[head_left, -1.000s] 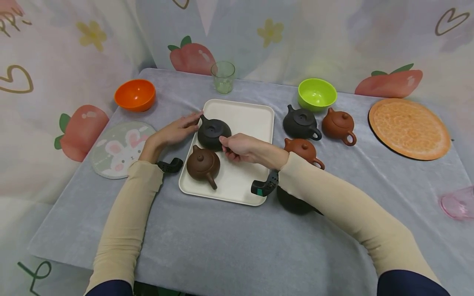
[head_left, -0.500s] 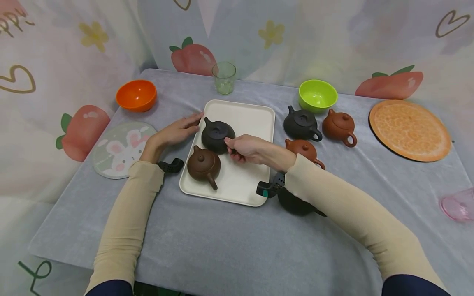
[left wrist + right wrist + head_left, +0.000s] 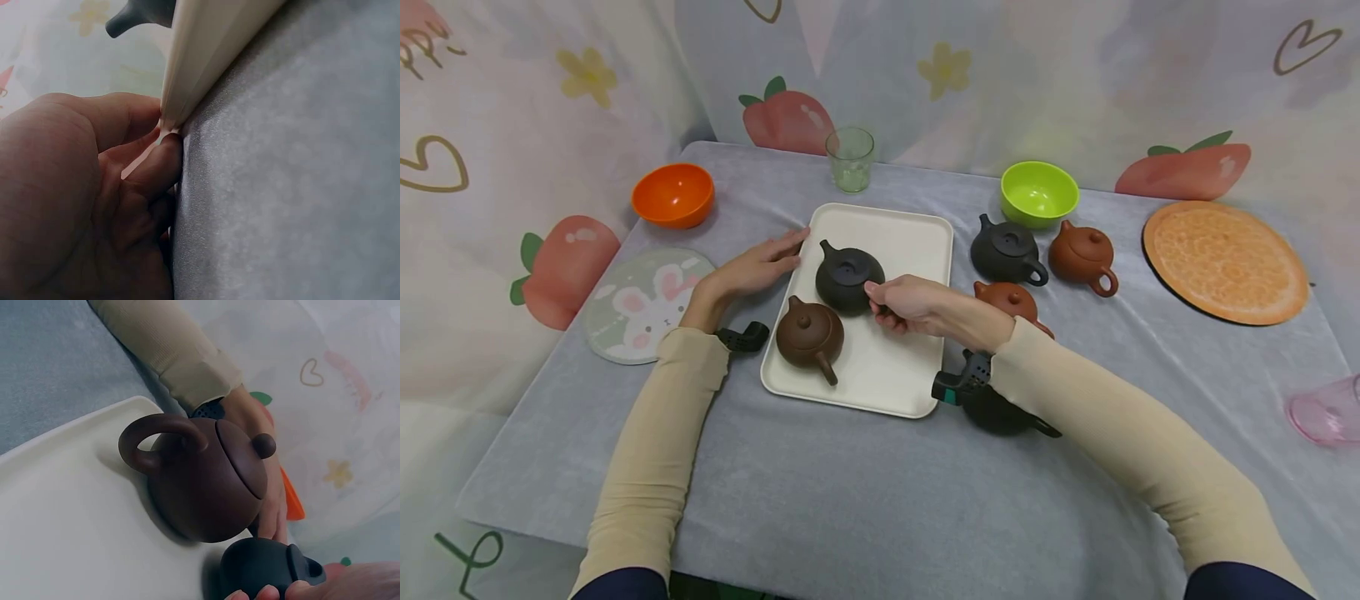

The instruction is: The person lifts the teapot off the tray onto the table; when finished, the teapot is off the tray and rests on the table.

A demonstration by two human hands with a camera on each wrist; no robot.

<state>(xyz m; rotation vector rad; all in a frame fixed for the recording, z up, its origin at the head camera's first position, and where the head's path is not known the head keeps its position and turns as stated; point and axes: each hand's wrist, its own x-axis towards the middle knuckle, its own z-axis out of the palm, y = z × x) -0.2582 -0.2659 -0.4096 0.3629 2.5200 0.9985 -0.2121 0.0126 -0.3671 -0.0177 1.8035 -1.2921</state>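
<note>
A cream tray (image 3: 917,242) lies mid-table with two teapots on it. My right hand (image 3: 882,298) pinches the handle of the black teapot (image 3: 848,277), which stands on the tray's far left part. The dark brown teapot (image 3: 808,333) stands just in front of it, handle toward me. My left hand (image 3: 775,258) lies flat on the cloth, its straight fingers touching the tray's left rim. In the left wrist view the fingers (image 3: 150,169) press against the tray rim (image 3: 206,56). The right wrist view shows the brown teapot (image 3: 206,481) and the black teapot (image 3: 269,565) at my fingertips (image 3: 269,592).
Right of the tray stand a second black teapot (image 3: 1006,250), two reddish teapots (image 3: 1082,254) (image 3: 1011,298), and a dark pot (image 3: 1000,412) under my right wrist. Around them: green bowl (image 3: 1039,192), orange bowl (image 3: 673,193), glass (image 3: 850,158), bunny mat (image 3: 643,300), orange mat (image 3: 1225,260), pink glass (image 3: 1326,412).
My right hand has shifted the black teapot a little to the right on the tray. The left hand has stayed at the tray's rim.
</note>
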